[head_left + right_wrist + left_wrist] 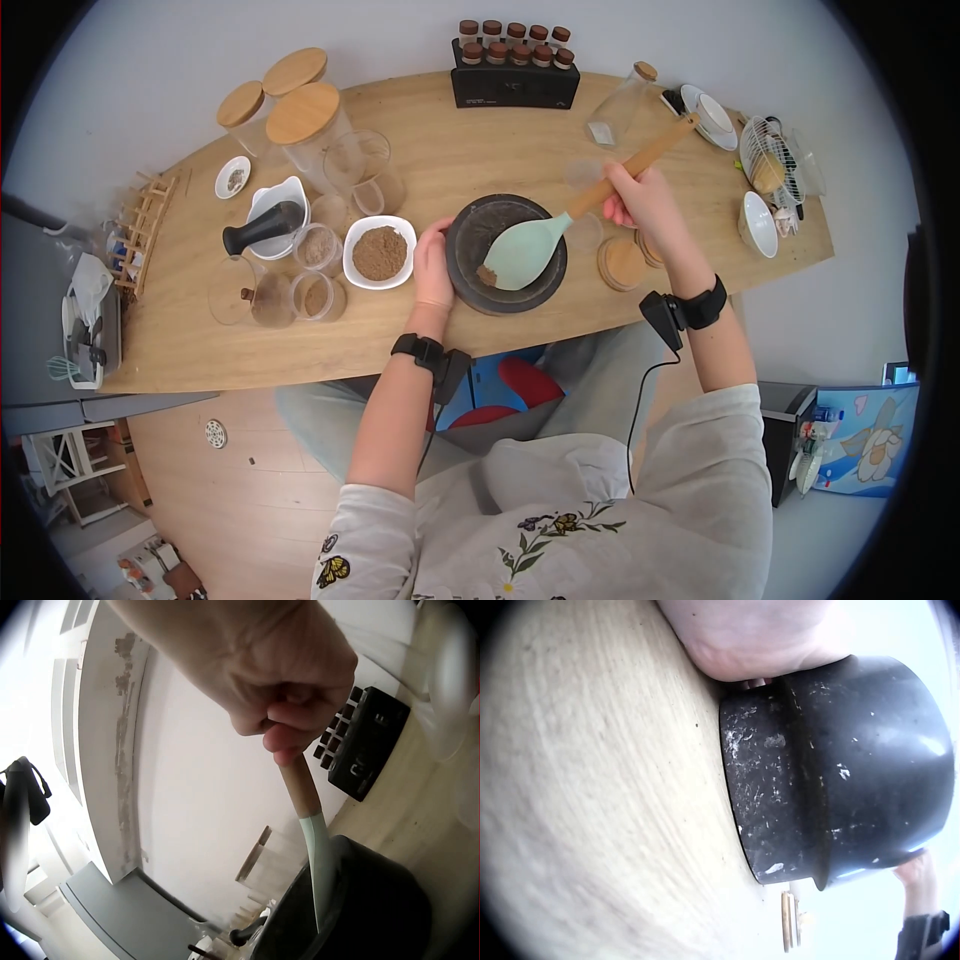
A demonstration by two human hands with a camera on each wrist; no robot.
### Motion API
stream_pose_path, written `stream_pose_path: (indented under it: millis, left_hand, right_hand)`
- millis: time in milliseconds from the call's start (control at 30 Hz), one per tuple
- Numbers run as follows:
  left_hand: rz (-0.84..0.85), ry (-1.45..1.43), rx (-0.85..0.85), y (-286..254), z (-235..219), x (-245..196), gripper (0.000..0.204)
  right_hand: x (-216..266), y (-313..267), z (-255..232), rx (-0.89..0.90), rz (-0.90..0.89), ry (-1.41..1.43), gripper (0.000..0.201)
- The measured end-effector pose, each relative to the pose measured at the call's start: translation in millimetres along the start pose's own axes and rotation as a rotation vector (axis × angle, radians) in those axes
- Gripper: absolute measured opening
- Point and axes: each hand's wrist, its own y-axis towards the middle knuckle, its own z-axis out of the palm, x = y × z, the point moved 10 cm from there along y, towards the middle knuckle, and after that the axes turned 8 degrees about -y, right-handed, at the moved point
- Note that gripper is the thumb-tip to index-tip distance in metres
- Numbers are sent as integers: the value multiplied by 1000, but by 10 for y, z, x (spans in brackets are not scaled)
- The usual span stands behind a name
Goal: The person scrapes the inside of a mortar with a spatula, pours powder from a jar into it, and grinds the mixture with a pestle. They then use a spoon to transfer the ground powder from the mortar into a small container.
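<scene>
Pale wall backs a wooden bench, a bowl of brown powder left of the left hand, which braces a dark mortar, finger bend unclear. Right of it, a green spoon dips inside, pinched by the right hand. Stirring or scooping seems in hand; the next move calls for a steady mortar.

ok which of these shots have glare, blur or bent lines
Head view: strong wide-angle bend, the table's front edge bowed, corners black. Left wrist view: glare on the dark bowl, background at right washed out. Right wrist view: underside of the right hand shaded, bowl interior dark, pale shapes at both side edges blurred.
</scene>
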Motion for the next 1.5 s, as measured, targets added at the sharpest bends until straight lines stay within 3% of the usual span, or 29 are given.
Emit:
stream_pose_path:
  millis: [433, 1500]
  left_hand:
    - [11, 26, -8, -14, 8, -39, 36]
    - [-6, 7, -21, -14, 18, -53, 34]
  right_hand:
    - [-400, -230, -12, -20, -28, 253, 23]
    - [-729, -503, 89, -156, 79, 460, 22]
